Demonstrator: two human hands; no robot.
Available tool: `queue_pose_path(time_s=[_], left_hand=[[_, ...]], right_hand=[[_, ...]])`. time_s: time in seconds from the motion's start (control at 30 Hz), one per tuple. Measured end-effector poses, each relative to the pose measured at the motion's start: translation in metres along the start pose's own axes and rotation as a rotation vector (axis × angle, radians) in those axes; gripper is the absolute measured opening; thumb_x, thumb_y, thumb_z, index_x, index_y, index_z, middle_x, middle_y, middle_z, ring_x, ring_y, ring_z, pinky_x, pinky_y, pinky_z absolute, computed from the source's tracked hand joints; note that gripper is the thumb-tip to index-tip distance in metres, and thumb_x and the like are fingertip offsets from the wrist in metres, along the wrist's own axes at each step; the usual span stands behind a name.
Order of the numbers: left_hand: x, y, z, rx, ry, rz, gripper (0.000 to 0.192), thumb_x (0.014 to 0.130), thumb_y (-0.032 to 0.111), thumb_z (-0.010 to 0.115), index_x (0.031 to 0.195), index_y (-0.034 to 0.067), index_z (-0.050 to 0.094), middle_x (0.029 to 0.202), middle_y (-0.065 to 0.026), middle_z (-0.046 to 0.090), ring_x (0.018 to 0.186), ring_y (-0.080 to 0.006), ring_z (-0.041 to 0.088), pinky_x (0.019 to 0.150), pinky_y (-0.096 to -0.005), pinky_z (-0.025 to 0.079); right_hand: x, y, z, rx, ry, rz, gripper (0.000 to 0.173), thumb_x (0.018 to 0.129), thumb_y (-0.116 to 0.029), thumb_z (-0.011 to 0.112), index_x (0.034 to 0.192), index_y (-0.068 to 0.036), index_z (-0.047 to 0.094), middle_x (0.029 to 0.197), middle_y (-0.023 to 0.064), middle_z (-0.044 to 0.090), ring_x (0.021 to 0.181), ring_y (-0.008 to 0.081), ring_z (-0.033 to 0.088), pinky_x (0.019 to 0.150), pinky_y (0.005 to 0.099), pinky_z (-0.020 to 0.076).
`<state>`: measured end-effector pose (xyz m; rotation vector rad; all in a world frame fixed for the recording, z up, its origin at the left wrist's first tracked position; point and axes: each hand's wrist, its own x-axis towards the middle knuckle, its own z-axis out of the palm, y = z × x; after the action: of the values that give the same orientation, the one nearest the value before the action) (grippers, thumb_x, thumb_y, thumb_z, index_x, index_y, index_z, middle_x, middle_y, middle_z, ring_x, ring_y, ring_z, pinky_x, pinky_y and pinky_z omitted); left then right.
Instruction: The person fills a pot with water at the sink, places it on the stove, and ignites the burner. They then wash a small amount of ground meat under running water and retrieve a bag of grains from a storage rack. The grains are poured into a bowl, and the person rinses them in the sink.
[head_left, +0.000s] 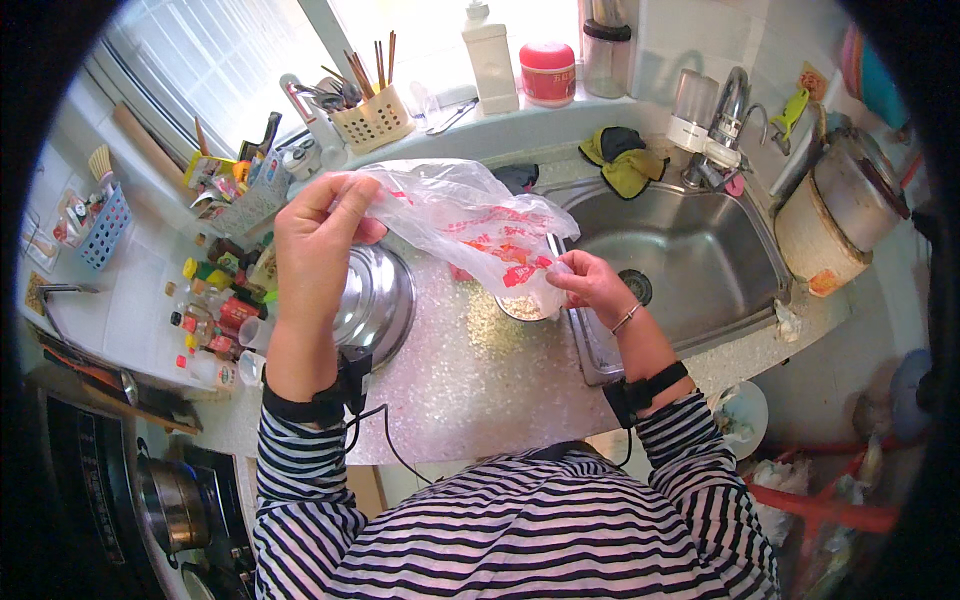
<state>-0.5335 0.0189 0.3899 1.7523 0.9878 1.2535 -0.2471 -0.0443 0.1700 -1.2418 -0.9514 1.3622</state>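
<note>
A thin translucent plastic bag (457, 214) with red printing is stretched above the counter between my hands. My left hand (322, 214) pinches its upper left end, raised higher than the other. At its lower right end, my right hand (596, 281) grips the bag close to the sink's edge. A narrow shiny metal piece (556, 244) shows just above my right fingers; whether I hold it too, I cannot tell. Beneath the bag is a small metal bowl (521, 307) of pale flakes or grains, its far side hidden by the plastic. A domed stainless-steel lid or basin (379, 300) rests beside my left forearm.
To the right is a stainless-steel sink (675, 232) with a faucet (724, 142). Several bottles (217, 315) crowd the left wall. Along the windowsill stand a utensil basket (371, 124) and a red-lidded jar (547, 75). A metal pot (172, 502) sits at lower left.
</note>
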Motion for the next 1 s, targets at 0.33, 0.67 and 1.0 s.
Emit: queue_pose_path(time_s=[0.33,0.67,1.0], left_hand=[[-0.007,-0.014,0.001,-0.214,0.225,-0.004,0.015,0.096,0.017,0.067,0.098,0.002,0.07,0.086,-0.0036,0.069,0.067,-0.0116,0.065,0.06,-0.0227,0.052],[-0.031,-0.027,0.005,-0.286,0.396,-0.131,0.013,0.098,0.017,0.064,0.097,0.005,0.067,0.089,-0.0057,0.071,0.065,-0.0138,0.068,0.057,-0.0248,0.054],[-0.037,0.004,0.008,-0.24,0.316,-0.064,0.019,0.098,0.021,0.064,0.098,0.002,0.069,0.089,-0.0073,0.071,0.055,-0.0106,0.06,0.052,-0.0208,0.046]], right_hand=[[0.011,-0.01,-0.014,-0.1,-0.083,-0.097,0.03,0.087,-0.029,0.076,0.103,-0.005,0.065,0.09,-0.0013,0.064,0.075,0.0071,0.06,0.061,0.0242,0.0511],[0.042,0.002,-0.025,-0.068,-0.124,-0.213,0.019,0.089,-0.02,0.074,0.095,-0.005,0.065,0.087,-0.0021,0.064,0.072,0.0056,0.058,0.06,0.0226,0.0478],[0.027,0.013,-0.034,0.003,0.013,-0.206,0.011,0.094,-0.016,0.068,0.096,-0.007,0.064,0.081,-0.0044,0.061,0.069,0.0042,0.054,0.057,0.0214,0.0445]])
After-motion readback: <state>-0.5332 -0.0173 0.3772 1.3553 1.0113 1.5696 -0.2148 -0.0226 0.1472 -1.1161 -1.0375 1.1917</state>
